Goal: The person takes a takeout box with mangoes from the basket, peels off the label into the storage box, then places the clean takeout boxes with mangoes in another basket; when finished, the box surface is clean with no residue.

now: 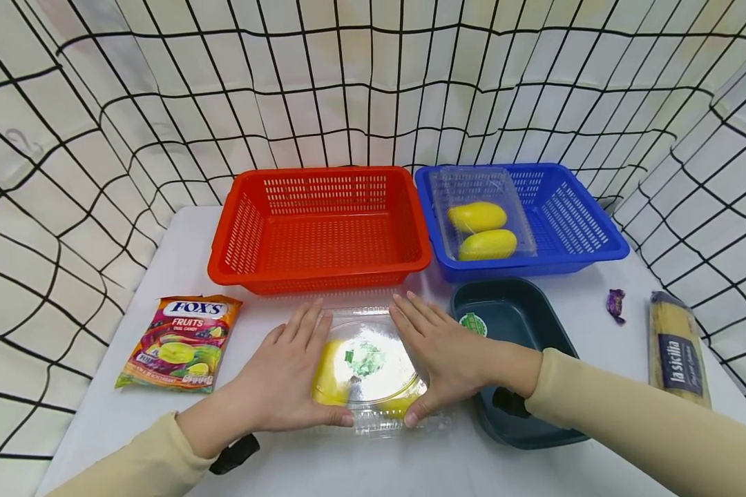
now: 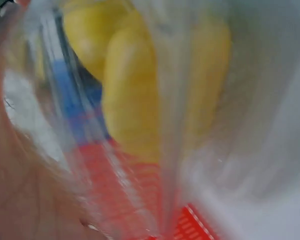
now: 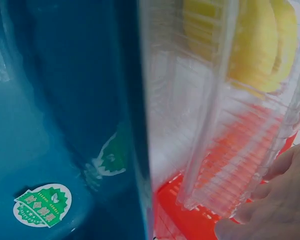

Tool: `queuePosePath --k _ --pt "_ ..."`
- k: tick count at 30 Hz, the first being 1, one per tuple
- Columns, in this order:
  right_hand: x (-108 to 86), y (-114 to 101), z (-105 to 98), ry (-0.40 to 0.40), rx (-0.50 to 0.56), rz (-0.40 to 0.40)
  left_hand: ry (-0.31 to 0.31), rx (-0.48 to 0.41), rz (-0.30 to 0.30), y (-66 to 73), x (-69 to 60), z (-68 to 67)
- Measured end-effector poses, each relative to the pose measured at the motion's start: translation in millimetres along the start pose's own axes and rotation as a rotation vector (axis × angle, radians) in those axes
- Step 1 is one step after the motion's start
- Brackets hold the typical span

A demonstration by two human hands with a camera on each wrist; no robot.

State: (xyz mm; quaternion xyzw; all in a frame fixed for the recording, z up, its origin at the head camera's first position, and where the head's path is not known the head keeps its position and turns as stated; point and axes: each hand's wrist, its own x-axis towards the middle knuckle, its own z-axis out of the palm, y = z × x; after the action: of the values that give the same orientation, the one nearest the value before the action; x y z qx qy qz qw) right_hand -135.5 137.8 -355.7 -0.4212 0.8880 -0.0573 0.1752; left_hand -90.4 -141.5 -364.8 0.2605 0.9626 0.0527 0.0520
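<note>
A clear plastic box (image 1: 373, 345) with a green-and-white sticker on its lid stands on the white table, in front of the red basket. Yellow items (image 1: 331, 373) show through it, and also in the left wrist view (image 2: 132, 90) and right wrist view. My left hand (image 1: 286, 379) lies on the box's left side with straight fingers, thumb at the front edge. On the right side rests my right hand (image 1: 450, 352), fingers extended over the lid and thumb near the front edge. Its fingers touch the box's wall in the right wrist view (image 3: 275, 200).
Behind are a red basket (image 1: 326, 276) and a blue basket (image 1: 587, 259) holding a clear box with two yellow items (image 1: 488, 245). A dark teal tray (image 1: 522, 310) is beside my right hand. A candy bag (image 1: 183, 342) lies left; a purple sweet (image 1: 615, 305) and pasta pack (image 1: 679, 352) lie right.
</note>
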Motion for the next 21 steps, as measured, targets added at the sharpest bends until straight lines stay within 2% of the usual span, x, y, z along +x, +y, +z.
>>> queuePosePath --k 6,9,14,17,21 --pt "1.7 -0.2 -2.0 -0.007 -0.005 -0.010 0.005 -0.011 0.019 -3.4 0.5 2.9" --pt "5.0 -1.0 -7.6 0.016 0.004 -0.036 0.008 -0.029 0.022 -4.3 0.7 4.0" --pt "19.1 -11.1 -21.2 0.079 0.084 -0.141 -0.008 -0.043 0.028 -5.7 0.8 3.4" --pt "30.9 -18.1 -24.0 0.112 0.090 -0.221 -0.010 -0.046 0.030 -5.9 0.6 2.9" --pt "44.3 -23.3 -20.8 0.149 0.041 -0.297 -0.003 -0.050 0.033 -5.8 0.7 3.9"
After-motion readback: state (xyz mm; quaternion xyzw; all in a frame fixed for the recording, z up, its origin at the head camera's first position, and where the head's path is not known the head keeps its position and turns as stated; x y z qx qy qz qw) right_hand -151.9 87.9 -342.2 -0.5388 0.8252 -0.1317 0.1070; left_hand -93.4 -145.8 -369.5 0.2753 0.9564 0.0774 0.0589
